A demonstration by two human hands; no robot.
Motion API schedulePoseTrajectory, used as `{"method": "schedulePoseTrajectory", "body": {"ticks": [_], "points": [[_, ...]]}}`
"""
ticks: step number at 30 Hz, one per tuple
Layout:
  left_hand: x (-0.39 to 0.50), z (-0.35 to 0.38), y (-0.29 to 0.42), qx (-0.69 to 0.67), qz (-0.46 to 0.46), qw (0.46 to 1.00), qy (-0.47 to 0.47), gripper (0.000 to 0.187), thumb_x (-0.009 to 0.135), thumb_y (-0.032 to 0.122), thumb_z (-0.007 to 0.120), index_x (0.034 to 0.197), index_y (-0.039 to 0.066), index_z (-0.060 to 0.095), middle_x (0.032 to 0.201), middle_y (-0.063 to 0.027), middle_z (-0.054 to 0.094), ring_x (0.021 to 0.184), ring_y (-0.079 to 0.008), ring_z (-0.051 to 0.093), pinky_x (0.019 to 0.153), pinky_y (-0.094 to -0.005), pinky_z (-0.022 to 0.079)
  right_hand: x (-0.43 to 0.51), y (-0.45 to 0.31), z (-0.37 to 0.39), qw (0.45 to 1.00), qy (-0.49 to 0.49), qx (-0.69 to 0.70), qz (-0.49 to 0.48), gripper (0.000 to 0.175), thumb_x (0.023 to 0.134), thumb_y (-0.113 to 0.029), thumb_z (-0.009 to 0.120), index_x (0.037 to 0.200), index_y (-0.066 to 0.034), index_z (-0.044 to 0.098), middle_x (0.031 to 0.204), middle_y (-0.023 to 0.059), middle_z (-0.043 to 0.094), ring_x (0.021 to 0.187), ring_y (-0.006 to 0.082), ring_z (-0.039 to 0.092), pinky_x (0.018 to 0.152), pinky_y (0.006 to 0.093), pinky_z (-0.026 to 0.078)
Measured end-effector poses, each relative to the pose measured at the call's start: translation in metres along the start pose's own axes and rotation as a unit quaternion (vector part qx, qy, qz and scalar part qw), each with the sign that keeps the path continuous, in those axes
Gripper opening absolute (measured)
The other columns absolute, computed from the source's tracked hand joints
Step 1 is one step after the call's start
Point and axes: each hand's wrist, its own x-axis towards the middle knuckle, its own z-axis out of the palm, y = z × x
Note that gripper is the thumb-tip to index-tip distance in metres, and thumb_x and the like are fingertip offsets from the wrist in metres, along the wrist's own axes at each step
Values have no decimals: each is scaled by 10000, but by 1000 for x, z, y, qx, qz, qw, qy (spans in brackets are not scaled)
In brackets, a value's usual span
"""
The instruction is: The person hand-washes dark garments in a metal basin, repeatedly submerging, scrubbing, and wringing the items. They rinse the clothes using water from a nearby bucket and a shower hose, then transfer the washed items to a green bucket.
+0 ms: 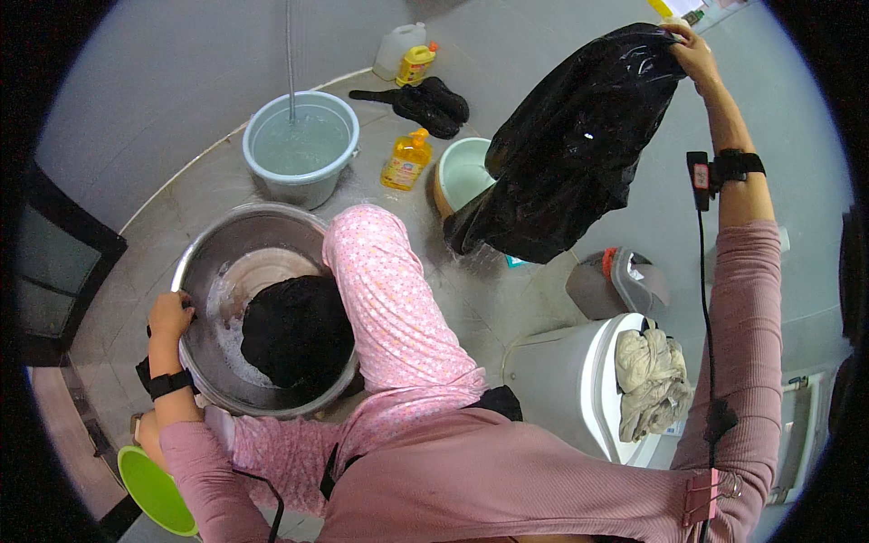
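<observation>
My right hand (694, 58), raised at the far right, pinches the top edge of a large black plastic bag (577, 142). The bag hangs down and partly covers a pale green basin (463, 170). My left hand (170, 315) grips the rim of a wide stainless-steel basin (254, 212), fingers curled over its edge. Inside that basin, a bunched black cloth (299, 332) lies in cloudy, sudsy water (231, 292). My bent knee in pink floral trousers (380, 271) hides the basin's right edge.
A light blue bucket (299, 178) of water has a hose (290, 61) in it. Nearby are a yellow pump bottle (405, 163), black slippers (434, 108), a yellow jug (415, 64) and a clear jug (400, 47). Cloth (652, 387) lies on a toilet (557, 380) beside a grey bin (597, 285).
</observation>
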Motion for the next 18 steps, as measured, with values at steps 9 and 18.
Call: {"method": "schedulePoseTrajectory", "body": {"ticks": [9, 18], "points": [[-20, 7, -2, 51, -17, 998, 22, 287, 739, 168, 710, 1022, 136, 677, 1012, -104, 665, 943, -303, 626, 811, -411, 508, 30, 118, 18, 963, 194, -153, -105, 419, 723, -73, 546, 1125, -134, 645, 851, 12, 656, 694, 89, 560, 624, 216, 429], [-36, 24, -8, 51, -17, 998, 17, 284, 735, 141, 680, 1019, 144, 673, 962, -132, 661, 917, -327, 623, 784, -420, 507, 40, 202, 135, 966, 137, -213, -55, 444, 688, -151, 629, 1128, -208, 616, 880, 114, 677, 820, 262, 650, 738, 376, 500]]}}
